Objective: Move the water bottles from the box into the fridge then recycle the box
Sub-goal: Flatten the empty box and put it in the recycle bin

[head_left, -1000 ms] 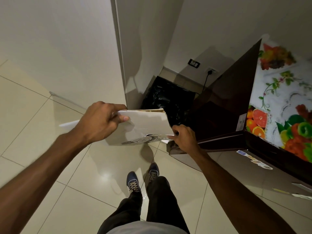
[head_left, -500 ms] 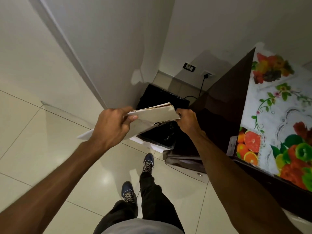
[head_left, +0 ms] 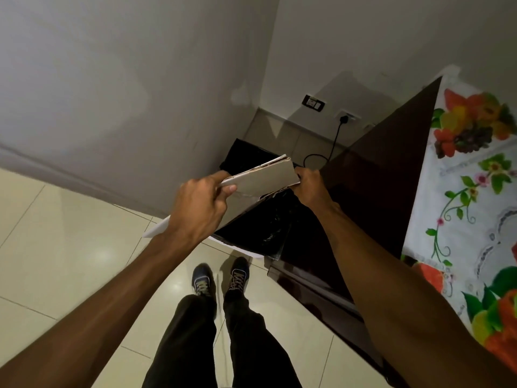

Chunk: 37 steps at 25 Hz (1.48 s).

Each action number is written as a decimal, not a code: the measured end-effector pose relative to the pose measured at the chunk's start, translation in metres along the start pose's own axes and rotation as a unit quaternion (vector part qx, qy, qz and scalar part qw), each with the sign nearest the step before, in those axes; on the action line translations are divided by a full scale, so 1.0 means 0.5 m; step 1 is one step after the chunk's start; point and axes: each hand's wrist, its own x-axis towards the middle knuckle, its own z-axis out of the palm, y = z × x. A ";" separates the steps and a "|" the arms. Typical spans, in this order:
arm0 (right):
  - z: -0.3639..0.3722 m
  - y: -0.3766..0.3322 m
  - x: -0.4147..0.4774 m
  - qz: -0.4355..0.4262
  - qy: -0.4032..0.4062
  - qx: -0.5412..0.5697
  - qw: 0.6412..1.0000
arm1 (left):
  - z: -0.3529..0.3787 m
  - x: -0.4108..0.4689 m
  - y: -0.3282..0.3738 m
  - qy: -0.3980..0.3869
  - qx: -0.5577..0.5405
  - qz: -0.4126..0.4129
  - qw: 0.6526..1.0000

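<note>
The box (head_left: 268,177) is flattened and held just above the black-lined bin (head_left: 268,228). One end is gripped by the curled fingers of the left hand (head_left: 195,208), the other by the right hand (head_left: 310,189). No bottles are seen. Only the drop into the bin is judged outstanding. The bin's contents cannot be told.

No readable text, label or number, flattened cardboard box (head_left: 270,177) plain on its visible face, wall switch plate (head_left: 314,103) too small to read
</note>
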 end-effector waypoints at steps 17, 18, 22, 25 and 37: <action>0.266 0.168 0.174 0.244 -0.024 0.220 0.944 | 0.299 0.212 -0.173 -0.085 0.011 0.001 0.996; 0.287 0.176 0.175 0.276 -0.016 0.253 0.927 | 0.319 0.222 -0.183 -0.091 0.020 -0.001 0.996; 0.380 0.178 0.162 0.398 0.048 0.436 0.806 | 0.394 0.251 -0.215 -0.116 0.037 -0.007 0.993; 0.389 0.109 0.123 0.415 0.061 0.560 0.715 | 0.451 0.265 -0.240 -0.157 0.052 0.007 0.986; 0.440 0.019 0.106 0.314 -0.019 0.675 0.668 | 0.584 0.273 -0.311 -0.271 0.087 -0.051 0.957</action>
